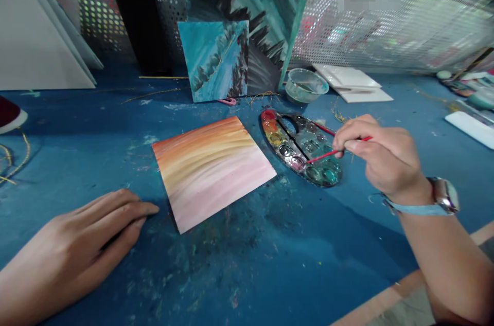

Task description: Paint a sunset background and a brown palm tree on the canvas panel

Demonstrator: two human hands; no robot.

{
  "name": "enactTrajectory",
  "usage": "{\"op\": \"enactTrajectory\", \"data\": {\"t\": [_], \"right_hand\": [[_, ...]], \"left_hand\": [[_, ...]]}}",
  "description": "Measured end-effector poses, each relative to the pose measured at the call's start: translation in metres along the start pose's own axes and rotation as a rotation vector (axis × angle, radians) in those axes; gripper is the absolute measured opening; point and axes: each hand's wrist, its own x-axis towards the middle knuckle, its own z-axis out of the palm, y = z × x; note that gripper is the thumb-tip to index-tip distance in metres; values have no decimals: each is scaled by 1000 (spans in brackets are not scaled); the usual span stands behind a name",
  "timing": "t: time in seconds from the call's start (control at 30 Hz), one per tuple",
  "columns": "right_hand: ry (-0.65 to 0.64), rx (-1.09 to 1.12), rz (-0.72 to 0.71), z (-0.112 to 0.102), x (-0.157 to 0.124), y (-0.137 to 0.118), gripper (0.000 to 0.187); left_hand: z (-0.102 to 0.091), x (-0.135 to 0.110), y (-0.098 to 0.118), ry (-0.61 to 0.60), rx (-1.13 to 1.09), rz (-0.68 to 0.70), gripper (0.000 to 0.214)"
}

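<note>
In the head view, the right hand is closed in a pinch around a slim red brush, whose tip meets a pink well of the oval palette. A 2nd red stick shows just beyond the fingers; whether they hold it too, I cannot tell. The wrist carries a watch and a light blue band.

The left hand lies palm down and relaxed on the blue table, fingers extended and gripping nothing. Its index fingertip is near the left edge of the painted canvas, with a small gap between them. The canvas lies flat at a slant between the 2 hands, shading from orange at its far edge through yellow to pale pink at its near edge. The palette is just beside it, to its right.

Behind the palette stands a clear tub, with white boards to its right. A small blue painting leans against a larger dark landscape, a pink clip at its foot. Perforated metal mesh rises behind them.
</note>
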Motion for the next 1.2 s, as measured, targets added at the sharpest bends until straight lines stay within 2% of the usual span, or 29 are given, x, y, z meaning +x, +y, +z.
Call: {"op": "enactTrajectory", "data": {"t": [0.2,0.37,0.57,0.73,0.83,0.9,0.97,1.07,1.2], "right_hand": [[-61,-44,-19,0,3,-2,24],[19,-60,-52,0,3,-4,22],[-77,-91,-149,-2,9,-5,22],[7,-170,-263,-2,4,-9,19],[119,-270,-313,-6,4,-5,15],[221,-353,-267,-15,14,7,15],[264,-443,-124,-25,36,29,22],[203,-478,66,-31,83,75,29],[60,-434,279,-16,133,132,34]], "left_hand": [[0,3,9,17,-60,-62,30],[0,5,15,25,-81,-90,31],[-1,6,14,11,-65,-73,31],[-1,7,14,-1,-32,-62,28],[-1,8,15,-6,-14,-62,29],[-1,8,15,-4,-13,-59,31],[-1,10,14,2,-12,-46,31],[-2,15,13,19,-6,-9,30],[-7,21,14,21,-1,26,31]]}}
